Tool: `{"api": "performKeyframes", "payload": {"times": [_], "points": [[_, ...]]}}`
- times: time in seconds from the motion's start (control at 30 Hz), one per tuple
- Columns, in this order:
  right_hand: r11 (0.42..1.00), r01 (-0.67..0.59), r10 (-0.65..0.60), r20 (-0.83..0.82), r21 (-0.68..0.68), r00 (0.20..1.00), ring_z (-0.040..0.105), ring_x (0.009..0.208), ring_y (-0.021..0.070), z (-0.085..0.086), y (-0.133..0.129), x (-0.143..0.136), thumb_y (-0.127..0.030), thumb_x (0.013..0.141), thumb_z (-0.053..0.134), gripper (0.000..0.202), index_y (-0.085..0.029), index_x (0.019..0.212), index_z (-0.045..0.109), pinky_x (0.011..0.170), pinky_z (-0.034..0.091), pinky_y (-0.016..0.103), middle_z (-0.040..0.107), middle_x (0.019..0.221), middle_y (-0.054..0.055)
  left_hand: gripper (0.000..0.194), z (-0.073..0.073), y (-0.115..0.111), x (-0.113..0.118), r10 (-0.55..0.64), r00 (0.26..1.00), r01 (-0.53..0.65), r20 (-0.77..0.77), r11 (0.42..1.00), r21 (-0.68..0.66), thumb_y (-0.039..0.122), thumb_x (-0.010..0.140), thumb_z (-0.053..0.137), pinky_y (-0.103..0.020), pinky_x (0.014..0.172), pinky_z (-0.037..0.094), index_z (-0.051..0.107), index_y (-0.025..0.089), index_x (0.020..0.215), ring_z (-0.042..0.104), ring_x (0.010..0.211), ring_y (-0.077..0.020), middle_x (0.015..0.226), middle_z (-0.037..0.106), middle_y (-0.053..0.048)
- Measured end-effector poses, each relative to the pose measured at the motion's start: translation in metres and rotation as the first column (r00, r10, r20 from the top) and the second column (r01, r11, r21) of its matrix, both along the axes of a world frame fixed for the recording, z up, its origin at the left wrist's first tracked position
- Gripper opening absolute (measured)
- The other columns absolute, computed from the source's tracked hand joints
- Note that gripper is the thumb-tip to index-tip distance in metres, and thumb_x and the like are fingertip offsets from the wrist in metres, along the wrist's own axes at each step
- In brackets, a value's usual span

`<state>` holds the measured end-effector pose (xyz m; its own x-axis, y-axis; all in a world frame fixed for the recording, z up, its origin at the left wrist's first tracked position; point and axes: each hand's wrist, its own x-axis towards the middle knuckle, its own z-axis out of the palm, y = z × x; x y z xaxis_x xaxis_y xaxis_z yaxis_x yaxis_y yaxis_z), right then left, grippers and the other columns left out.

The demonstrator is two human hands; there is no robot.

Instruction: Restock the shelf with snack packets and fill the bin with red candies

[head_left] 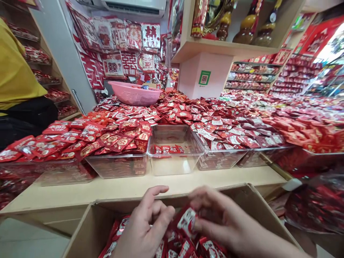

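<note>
Over an open cardboard box [84, 229], my right hand [215, 215] holds a small red-and-white candy packet [187, 221] between thumb and fingers; it is slightly blurred. My left hand [149, 222] is beside it, with the index finger stretched out and the other fingers curled toward the thumb. A pale bit shows between those fingers, too small to name. More red packets [185, 249] lie in the box beneath both hands. Behind the box, a clear plastic bin [176, 165] on the counter contains a few red packets [169, 149] at its bottom.
Clear bins heaped with red packets [118, 139] flank it left and right. A pink basket [135, 95] rests on the piles behind. An overhanging wooden shelf [228, 48] holds gourd ornaments. A person in a yellow top [18, 68] stands at left. A bulging plastic bag [317, 204] is at right.
</note>
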<state>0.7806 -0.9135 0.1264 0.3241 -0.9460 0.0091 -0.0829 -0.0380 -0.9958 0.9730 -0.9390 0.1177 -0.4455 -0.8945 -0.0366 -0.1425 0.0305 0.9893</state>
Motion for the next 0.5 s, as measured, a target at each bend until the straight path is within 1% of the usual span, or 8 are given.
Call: {"api": "performKeyframes", "payload": {"times": [0.07,0.1,0.17,0.2,0.27,0.33,0.4,0.5], "points": [[0.988,0.107,-0.104,0.033,-0.108,0.994,0.054,0.074,0.0107,0.032,-0.020,-0.006,-0.023,0.073,0.057,0.040,-0.022,0.108,0.038,0.066,0.044,0.025,0.056,0.085,0.001,0.035,0.002,-0.004,0.002,0.080,0.991,-0.072,-0.109,0.995,0.074,0.040,0.078,0.045,-0.023,0.054,0.040,0.037,0.022,0.107,0.050,0.053,-0.0113,0.058,0.053,0.005],[0.978,0.161,-0.154,0.056,-0.131,0.986,0.055,0.074,0.0109,0.046,-0.031,-0.007,-0.023,0.072,0.058,0.043,-0.022,0.109,0.037,0.066,0.044,0.025,0.056,0.083,0.001,0.035,0.002,-0.006,0.003,0.099,0.984,-0.083,-0.145,0.991,0.107,0.040,0.077,0.048,-0.023,0.053,0.040,0.039,0.021,0.106,0.052,0.054,-0.0116,0.061,0.056,0.003],[0.973,0.211,-0.201,0.102,-0.093,0.974,0.056,0.073,0.0117,0.067,-0.051,-0.005,-0.023,0.069,0.061,0.041,-0.020,0.104,0.040,0.063,0.045,0.025,0.057,0.082,0.001,0.036,0.000,-0.011,0.002,0.129,0.969,-0.093,-0.210,0.981,0.172,0.039,0.073,0.054,-0.022,0.051,0.041,0.045,0.020,0.101,0.056,0.056,-0.0125,0.069,0.061,-0.001],[0.979,0.198,-0.191,0.127,-0.041,0.973,0.056,0.071,0.0122,0.072,-0.059,-0.001,-0.024,0.068,0.062,0.038,-0.019,0.099,0.042,0.061,0.046,0.025,0.058,0.081,0.002,0.039,0.001,-0.014,0.001,0.148,0.957,-0.096,-0.249,0.973,0.211,0.040,0.070,0.058,-0.022,0.051,0.041,0.047,0.019,0.101,0.058,0.060,-0.0137,0.076,0.063,-0.003],[0.989,0.133,-0.144,0.180,0.071,0.973,0.056,0.069,0.0124,0.071,-0.068,0.012,-0.025,0.066,0.064,0.033,-0.018,0.091,0.044,0.058,0.046,0.026,0.059,0.082,0.002,0.047,0.004,-0.017,-0.002,0.187,0.920,-0.090,-0.343,0.956,0.279,0.039,0.064,0.064,-0.023,0.053,0.044,0.048,0.021,0.104,0.062,0.071,-0.0173,0.095,0.063,-0.008],[0.986,0.106,-0.134,0.227,0.130,0.965,0.055,0.066,0.0105,0.061,-0.069,0.028,-0.026,0.066,0.064,0.028,-0.017,0.084,0.045,0.059,0.045,0.025,0.059,0.079,0.002,0.051,0.009,-0.019,-0.004,0.216,0.879,-0.076,-0.424,0.943,0.322,0.038,0.063,0.065,-0.025,0.060,0.047,0.048,0.021,0.107,0.062,0.079,-0.0197,0.102,0.061,-0.010],[0.986,0.116,-0.140,0.223,0.120,0.965,0.052,0.063,0.0077,0.049,-0.066,0.040,-0.028,0.068,0.063,0.022,-0.015,0.077,0.047,0.060,0.043,0.022,0.058,0.073,0.000,0.046,0.013,-0.021,-0.003,0.254,0.857,-0.086,-0.448,0.928,0.361,0.037,0.065,0.063,-0.026,0.063,0.048,0.051,0.019,0.106,0.061,0.079,-0.0191,0.098,0.063,-0.010],[0.991,0.117,-0.122,0.087,0.062,0.989,0.046,0.057,0.0055,0.038,-0.065,0.044,-0.031,0.068,0.062,0.024,-0.014,0.065,0.046,0.055,0.039,0.019,0.053,0.063,-0.002,0.037,0.012,-0.025,0.002,0.297,0.868,-0.133,-0.398,0.911,0.390,0.036,0.072,0.057,-0.024,0.062,0.048,0.055,0.017,0.103,0.061,0.075,-0.0167,0.090,0.065,-0.008]]}}
